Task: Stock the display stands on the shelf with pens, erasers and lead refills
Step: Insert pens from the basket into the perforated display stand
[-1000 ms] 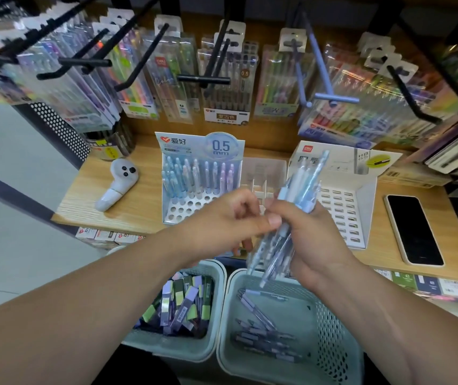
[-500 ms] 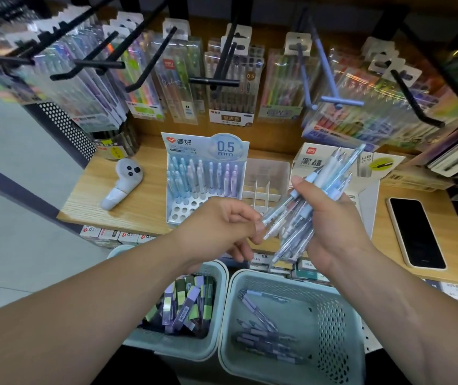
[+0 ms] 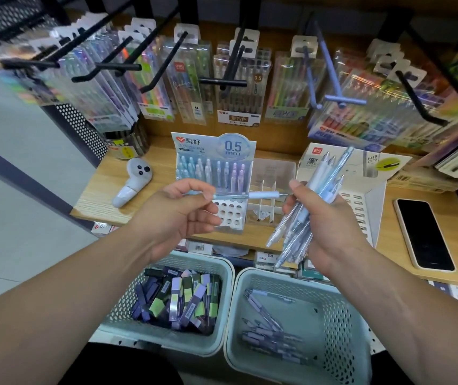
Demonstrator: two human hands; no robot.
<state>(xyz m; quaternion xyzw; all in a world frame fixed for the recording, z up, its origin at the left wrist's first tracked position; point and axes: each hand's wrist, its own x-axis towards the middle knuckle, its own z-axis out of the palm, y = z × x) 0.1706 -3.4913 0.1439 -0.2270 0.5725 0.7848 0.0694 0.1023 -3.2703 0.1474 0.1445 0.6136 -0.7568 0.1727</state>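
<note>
My right hand (image 3: 330,229) grips a bundle of pale blue pens (image 3: 305,215), tips slanting up to the right. My left hand (image 3: 175,215) pinches a single blue pen (image 3: 250,195), held level in front of the 0.5 mm pen display stand (image 3: 230,218). That stand holds several pens in its back rows; its front holes are bare. A clear divided stand (image 3: 266,190) sits beside it, and a white slotted lead-refill stand (image 3: 361,201) lies behind my right hand.
Two pale green baskets sit below the shelf: the left basket (image 3: 222,262) holds lead-refill boxes, the right basket (image 3: 341,315) several purple pens. A phone (image 3: 423,234) and a white controller (image 3: 133,184) lie on the wooden shelf (image 3: 100,201). Black hooks with pen packs jut out above.
My left hand has drawn one pen out of the bundle and moved left with it. The right hand has shifted right with the rest of the pens.
</note>
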